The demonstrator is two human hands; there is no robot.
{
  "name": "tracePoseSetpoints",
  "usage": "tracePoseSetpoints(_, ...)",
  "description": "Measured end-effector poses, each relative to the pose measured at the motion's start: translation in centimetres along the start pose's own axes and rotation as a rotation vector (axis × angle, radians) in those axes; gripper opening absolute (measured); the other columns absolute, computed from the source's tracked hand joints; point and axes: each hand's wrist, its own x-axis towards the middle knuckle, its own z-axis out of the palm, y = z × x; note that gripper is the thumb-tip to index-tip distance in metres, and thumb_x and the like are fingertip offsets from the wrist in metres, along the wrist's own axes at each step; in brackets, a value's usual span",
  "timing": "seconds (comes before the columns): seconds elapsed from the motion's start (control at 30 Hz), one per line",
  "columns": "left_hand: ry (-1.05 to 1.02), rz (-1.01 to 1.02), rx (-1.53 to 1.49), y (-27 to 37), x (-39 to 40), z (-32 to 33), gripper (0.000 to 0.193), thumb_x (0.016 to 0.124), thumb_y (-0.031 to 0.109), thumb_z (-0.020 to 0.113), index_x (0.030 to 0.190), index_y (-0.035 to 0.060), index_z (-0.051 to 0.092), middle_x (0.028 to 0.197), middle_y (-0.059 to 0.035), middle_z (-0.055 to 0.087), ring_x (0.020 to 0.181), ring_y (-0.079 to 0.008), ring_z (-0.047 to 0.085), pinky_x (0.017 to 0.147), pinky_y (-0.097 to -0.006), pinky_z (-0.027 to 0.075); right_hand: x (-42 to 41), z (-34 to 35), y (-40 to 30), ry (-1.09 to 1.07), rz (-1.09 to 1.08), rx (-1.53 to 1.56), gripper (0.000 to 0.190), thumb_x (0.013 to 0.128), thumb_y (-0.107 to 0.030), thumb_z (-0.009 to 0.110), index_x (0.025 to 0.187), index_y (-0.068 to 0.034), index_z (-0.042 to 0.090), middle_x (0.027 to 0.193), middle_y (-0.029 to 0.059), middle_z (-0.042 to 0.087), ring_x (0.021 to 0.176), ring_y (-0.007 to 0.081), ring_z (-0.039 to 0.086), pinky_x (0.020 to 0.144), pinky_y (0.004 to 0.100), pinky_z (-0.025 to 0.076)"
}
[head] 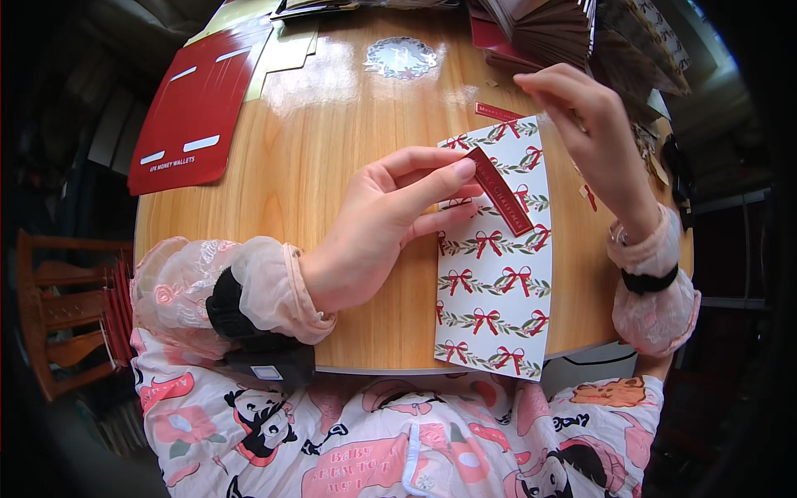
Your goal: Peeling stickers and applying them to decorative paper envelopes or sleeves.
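My left hand (386,218) pinches the upper end of a narrow red greeting strip (503,192) between thumb and fingers. The strip bears light lettering and slants down to the right over a long white card (495,305), printed with rows of red bows and green garlands. The card lies flat, its lower end jutting past the table's near edge. My right hand (585,118) is raised at the upper right with its fingers bent. Its fingertips point left, beyond the card's upper right corner; whether they hold anything small cannot be made out. A second red strip (498,112) lies just behind the card.
A red money-wallet packaging sheet (193,112) with slots lies at the left. Behind it are pale sheets (289,46). A wreath-shaped cutout (401,57) rests at the back. Stacked folded cards (548,31) stand at the back right. Paper scraps (650,155) litter the right side.
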Motion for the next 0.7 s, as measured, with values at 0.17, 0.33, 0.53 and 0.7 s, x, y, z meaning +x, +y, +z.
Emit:
tracePoseSetpoints(0.17,0.052,0.017,-0.026,0.2,-0.6,-0.5,0.022,0.082,0.017,0.059,0.099,0.0044,0.054,0.098,-0.0063,0.059,0.09,-0.0132,0.057,0.077,-0.0255,0.049,-0.7,-1.5,-7.5,-0.116,0.012,0.099,0.027,0.068,0.002,0.063,0.094,0.002,0.058,0.082,0.0083,0.057,0.07,0.0155,0.057,0.061,0.0245,0.045)
tracePoseSetpoints(0.33,0.028,0.015,-0.025,0.4,-0.8,-0.4,0.02,0.082,0.017,0.058,0.098,0.0045,0.055,0.097,-0.0057,0.059,0.091,-0.0133,0.057,0.077,-0.025,0.049,-1.9,-0.2,-7.7,-0.104,0.037,0.016,0.028,0.063,0.002,0.067,0.09,0.001,0.059,0.079,0.0088,0.058,0.066,0.0156,0.058,0.055,0.0238,0.045)
tracePoseSetpoints(0.53,-0.02,0.152,0.348,1.2,-0.8,-0.7,0.03,0.077,0.005,0.063,0.104,0.0023,0.051,0.095,-0.0048,0.057,0.087,-0.0112,0.055,0.073,-0.0232,0.048,-2.2,0.1,-7.5,-0.038,0.05,0.062,0.025,0.063,0.006,0.065,0.088,0.001,0.061,0.078,0.0093,0.057,0.069,0.0165,0.059,0.057,0.0232,0.046)
tracePoseSetpoints(0.7,-0.074,0.521,0.583,2.0,-0.7,-0.8,0.04,0.068,-0.007,0.066,0.103,-0.0006,0.05,0.091,-0.0076,0.056,0.085,-0.0126,0.055,0.069,-0.022,0.05,-2.6,0.1,-6.8,-0.005,-0.179,0.0,0.033,0.061,0.009,0.066,0.093,0.002,0.061,0.084,0.0116,0.056,0.072,0.019,0.058,0.06,0.0256,0.047)
